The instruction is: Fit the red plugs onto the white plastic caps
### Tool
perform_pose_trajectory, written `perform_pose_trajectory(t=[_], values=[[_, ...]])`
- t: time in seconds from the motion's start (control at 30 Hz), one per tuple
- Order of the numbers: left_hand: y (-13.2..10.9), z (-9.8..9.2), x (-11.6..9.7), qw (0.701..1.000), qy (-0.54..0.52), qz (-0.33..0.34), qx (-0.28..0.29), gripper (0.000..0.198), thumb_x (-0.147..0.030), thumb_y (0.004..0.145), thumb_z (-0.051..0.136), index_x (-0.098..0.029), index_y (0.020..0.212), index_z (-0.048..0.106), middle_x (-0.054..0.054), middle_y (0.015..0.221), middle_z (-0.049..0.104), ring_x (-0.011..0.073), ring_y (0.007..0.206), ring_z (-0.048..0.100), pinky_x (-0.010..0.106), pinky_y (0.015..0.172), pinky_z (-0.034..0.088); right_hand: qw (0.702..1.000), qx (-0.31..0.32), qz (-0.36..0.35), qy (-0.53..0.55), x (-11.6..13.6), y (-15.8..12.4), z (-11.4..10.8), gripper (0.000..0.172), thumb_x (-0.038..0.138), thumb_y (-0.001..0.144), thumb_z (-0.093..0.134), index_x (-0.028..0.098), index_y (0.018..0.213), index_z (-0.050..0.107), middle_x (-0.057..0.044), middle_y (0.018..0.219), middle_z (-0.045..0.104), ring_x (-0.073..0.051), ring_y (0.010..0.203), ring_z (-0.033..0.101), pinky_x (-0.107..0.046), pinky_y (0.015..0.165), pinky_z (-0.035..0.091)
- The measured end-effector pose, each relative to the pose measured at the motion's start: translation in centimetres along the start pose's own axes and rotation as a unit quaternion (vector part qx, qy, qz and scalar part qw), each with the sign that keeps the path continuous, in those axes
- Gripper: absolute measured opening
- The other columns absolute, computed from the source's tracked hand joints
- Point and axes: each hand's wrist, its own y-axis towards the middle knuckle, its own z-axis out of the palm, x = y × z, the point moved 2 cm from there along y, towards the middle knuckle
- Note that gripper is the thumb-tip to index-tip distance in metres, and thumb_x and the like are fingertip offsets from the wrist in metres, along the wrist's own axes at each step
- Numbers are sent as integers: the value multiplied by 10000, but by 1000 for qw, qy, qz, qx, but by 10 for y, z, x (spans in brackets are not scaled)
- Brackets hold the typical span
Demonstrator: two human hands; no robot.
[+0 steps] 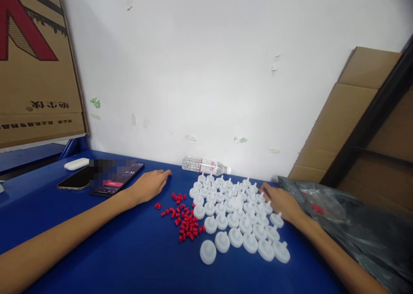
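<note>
My left hand (151, 184) rests on the blue table between a dark phone and the small red pieces, its fingers stretched toward the bottle, holding nothing. Several red pieces (189, 225) lie loose left of the white parts. Several round white parts with narrow spouts (233, 220) spread over the table's middle, mostly spout up. At their right edge is my right hand (279, 199); its fingertips reach behind or among the white parts, and whether they hold one is hidden.
A clear plastic bottle (206, 165) lies by the wall. Phones (75, 177) and a white case (76, 164) sit at left on the blue table (129, 251). Dark plastic bags (361, 225) and cardboard (345, 117) are at right; a printed carton (35, 78) stands at left.
</note>
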Motion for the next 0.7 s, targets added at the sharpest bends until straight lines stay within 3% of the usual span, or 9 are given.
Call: perform_pose_trajectory(t=[0.4,0.7], values=[[-1,1,2,1000,-6,8,-5,395,-266,1032,270,-175,1296,550,144,1122,698,291,1021,685,408,878,520,1000,0,-3,6,-1,-1,1,277,376,1049,325,220,1066,554,-96,957,729,-265,875,696,-315,678,379],[0,1,1,1000,-2,8,-9,393,-258,1031,269,-183,1296,549,135,1135,697,290,1041,685,402,883,521,1000,3,3,6,-2,0,-1,322,421,1051,418,164,1099,605,-35,908,674,-175,803,650,-357,773,498]])
